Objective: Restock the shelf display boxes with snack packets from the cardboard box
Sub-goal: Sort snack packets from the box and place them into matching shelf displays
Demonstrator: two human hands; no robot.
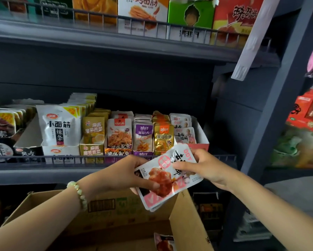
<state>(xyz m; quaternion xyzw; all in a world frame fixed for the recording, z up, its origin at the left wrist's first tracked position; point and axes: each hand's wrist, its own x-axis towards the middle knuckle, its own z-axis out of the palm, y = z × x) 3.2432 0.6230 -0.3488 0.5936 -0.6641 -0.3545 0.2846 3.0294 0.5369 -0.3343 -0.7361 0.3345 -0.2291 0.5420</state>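
Note:
Both hands hold a small stack of white-and-pink snack packets in front of the middle shelf. My left hand grips the stack's lower left, thumb on top. My right hand pinches its upper right edge. Just behind, at the right end of the shelf row, a white-and-pink display box holds matching packets. The open cardboard box sits below my arms, with another packet lying inside it.
A row of display boxes with other snacks fills the middle shelf behind a low wire rail. The upper shelf carries more boxes. A dark upright post stands to the right, with further goods beyond.

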